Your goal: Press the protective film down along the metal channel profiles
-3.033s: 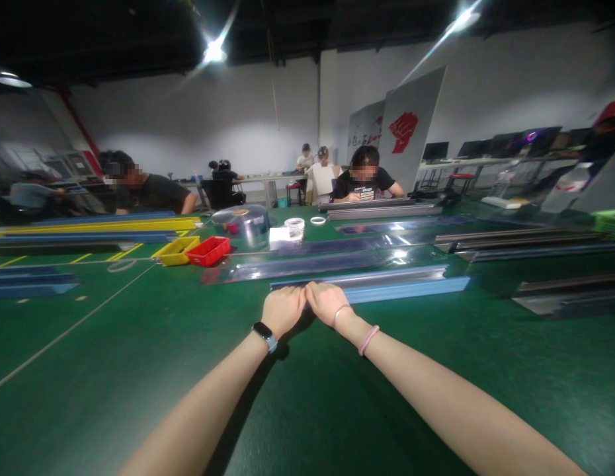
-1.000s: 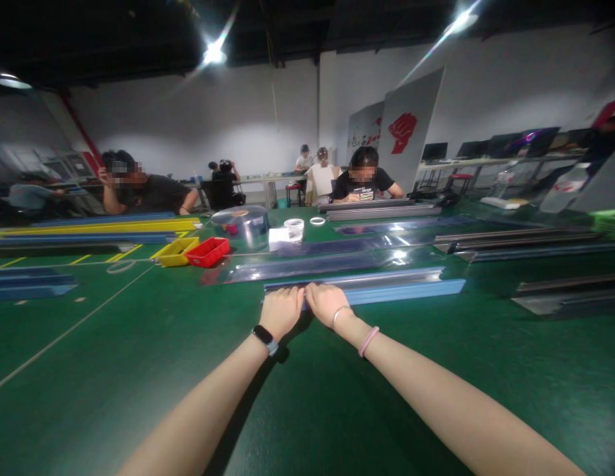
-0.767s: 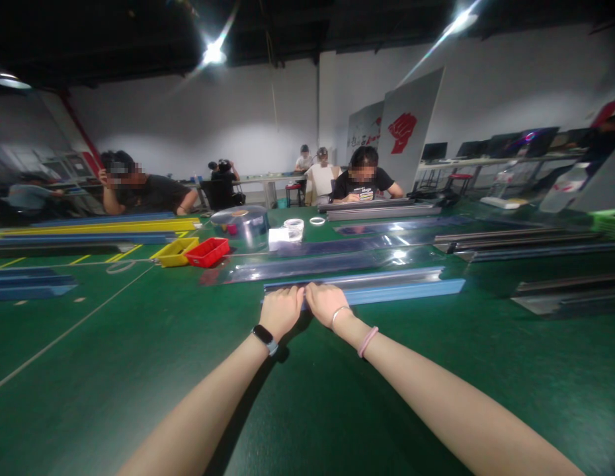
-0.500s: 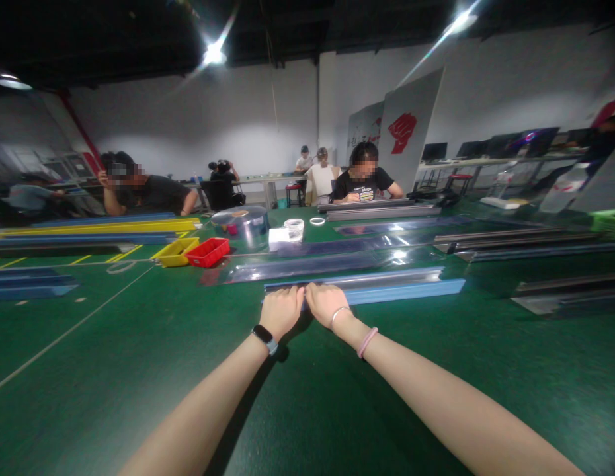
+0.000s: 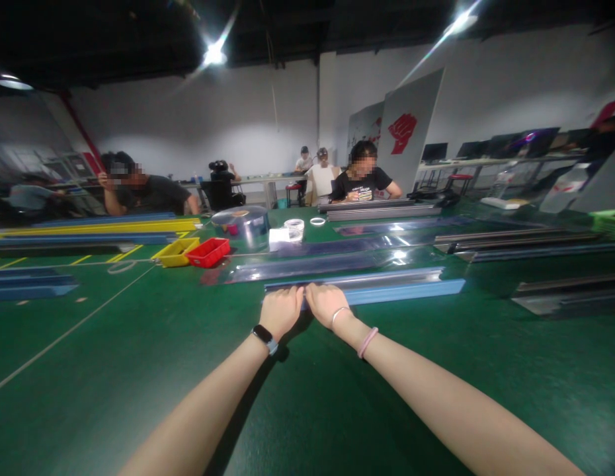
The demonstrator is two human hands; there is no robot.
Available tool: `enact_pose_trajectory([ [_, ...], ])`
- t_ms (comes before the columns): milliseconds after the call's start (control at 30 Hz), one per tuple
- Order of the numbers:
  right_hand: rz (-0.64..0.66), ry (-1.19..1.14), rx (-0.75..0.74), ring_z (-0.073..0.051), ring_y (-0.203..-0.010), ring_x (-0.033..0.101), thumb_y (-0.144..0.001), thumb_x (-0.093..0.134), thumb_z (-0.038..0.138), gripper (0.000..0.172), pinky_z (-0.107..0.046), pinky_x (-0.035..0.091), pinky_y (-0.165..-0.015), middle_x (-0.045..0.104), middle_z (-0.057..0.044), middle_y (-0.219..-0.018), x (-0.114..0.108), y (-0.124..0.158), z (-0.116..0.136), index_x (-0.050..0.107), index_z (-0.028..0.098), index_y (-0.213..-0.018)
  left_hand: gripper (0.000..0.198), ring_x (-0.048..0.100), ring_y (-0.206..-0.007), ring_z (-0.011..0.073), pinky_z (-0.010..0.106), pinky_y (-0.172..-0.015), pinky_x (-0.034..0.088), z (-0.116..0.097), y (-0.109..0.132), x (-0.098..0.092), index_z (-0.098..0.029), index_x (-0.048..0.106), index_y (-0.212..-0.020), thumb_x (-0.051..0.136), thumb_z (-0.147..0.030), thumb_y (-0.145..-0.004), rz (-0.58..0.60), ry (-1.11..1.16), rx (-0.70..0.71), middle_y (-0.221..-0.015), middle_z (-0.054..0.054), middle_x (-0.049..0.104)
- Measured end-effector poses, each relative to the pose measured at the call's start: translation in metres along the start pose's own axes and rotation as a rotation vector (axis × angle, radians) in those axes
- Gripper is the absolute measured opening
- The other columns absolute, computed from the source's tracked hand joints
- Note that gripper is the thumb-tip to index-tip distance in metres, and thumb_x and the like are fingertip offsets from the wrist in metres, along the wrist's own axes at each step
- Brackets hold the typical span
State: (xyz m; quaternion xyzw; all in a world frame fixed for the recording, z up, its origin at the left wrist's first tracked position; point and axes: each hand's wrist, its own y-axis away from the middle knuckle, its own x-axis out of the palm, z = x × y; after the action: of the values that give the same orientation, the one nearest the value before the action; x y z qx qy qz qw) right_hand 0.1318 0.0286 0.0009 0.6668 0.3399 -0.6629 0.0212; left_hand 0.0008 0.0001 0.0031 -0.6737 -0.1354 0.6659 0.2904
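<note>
A long blue channel-shaped profile strip [image 5: 407, 291] lies crosswise on the green table [image 5: 307, 410], with a shiny inner face. Near its left end my left hand [image 5: 282, 311] is closed over the near edge, fingers curled out of sight on the far side. Right beside it, thumbs almost touching, my right hand [image 5: 327, 304] grips the same strip. Just beyond lie clear plastic film strips [image 5: 307, 266], flat and glossy.
A red bin [image 5: 208, 252] and a yellow bin [image 5: 177, 254] stand left of the film, near a roll of clear film [image 5: 252, 228]. More profiles [image 5: 526, 241] lie at right, and yellow and blue ones [image 5: 104, 227] at left. A co-worker [image 5: 364, 178] sits opposite.
My hands and the blue strip stay in place. The co-worker opposite has shifted slightly, and a person in the background has moved an arm.
</note>
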Motion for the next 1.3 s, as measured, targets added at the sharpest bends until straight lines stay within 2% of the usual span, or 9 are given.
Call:
enact_pose_trajectory([
  [267, 0.065, -0.009, -0.004, -0.017, -0.067, 0.056, -0.086, 0.02, 0.026, 0.029, -0.026, 0.034, -0.061, 0.061, -0.007, -0.073, -0.006, 0.0002, 0.0002, 0.048, 0.016, -0.085, 0.04, 0.054, -0.062, 0.0152, 0.025, -0.057, 0.034, -0.0006, 0.0005, -0.0011, -0.014, 0.055, -0.071, 0.022, -0.033, -0.087, 0.014, 0.021, 0.009, -0.065, 0.007, 0.06],
  [567, 0.019, -0.015, -0.035, -0.017, -0.065, 0.055, -0.086, 0.019, 0.024, 0.03, -0.026, 0.033, -0.061, 0.061, -0.007, -0.073, -0.0048, 0.0013, 0.0004, 0.048, 0.017, -0.082, 0.038, 0.054, -0.065, 0.0148, 0.024, -0.059, 0.034, -0.0007, 0.0004, -0.0041, -0.015, 0.055, -0.075, 0.022, -0.03, -0.087, 0.001, 0.038, 0.015, -0.068, 0.007, 0.06],
  [900, 0.06, -0.04, -0.001, -0.016, -0.068, 0.056, -0.087, 0.02, 0.026, 0.031, -0.025, 0.033, -0.062, 0.061, -0.007, -0.074, -0.0056, 0.0, 0.0006, 0.049, 0.015, -0.084, 0.041, 0.053, -0.062, 0.0157, 0.025, -0.056, 0.033, 0.0011, 0.0005, 0.0002, -0.015, 0.053, -0.068, 0.021, -0.033, -0.087, 0.024, 0.01, 0.044, -0.064, 0.006, 0.058],
  [1167, 0.056, -0.027, 0.009, -0.016, -0.067, 0.056, -0.087, 0.017, 0.026, 0.033, -0.027, 0.033, -0.061, 0.061, -0.006, -0.074, -0.0068, 0.0004, 0.0014, 0.048, 0.017, -0.084, 0.037, 0.053, -0.067, 0.0148, 0.025, -0.061, 0.035, -0.0002, 0.0009, -0.0044, -0.017, 0.054, -0.076, 0.021, -0.029, -0.087, -0.008, 0.057, 0.034, -0.07, 0.005, 0.06],
  [1300, 0.055, -0.042, -0.003, -0.015, -0.07, 0.055, -0.087, 0.018, 0.025, 0.032, -0.025, 0.033, -0.063, 0.061, -0.007, -0.076, -0.0088, 0.0004, 0.0015, 0.049, 0.016, -0.084, 0.039, 0.053, -0.066, 0.0147, 0.025, -0.062, 0.036, -0.0002, 0.001, -0.0034, -0.016, 0.055, -0.073, 0.021, -0.031, -0.087, 0.019, 0.061, 0.031, -0.068, 0.007, 0.06],
])
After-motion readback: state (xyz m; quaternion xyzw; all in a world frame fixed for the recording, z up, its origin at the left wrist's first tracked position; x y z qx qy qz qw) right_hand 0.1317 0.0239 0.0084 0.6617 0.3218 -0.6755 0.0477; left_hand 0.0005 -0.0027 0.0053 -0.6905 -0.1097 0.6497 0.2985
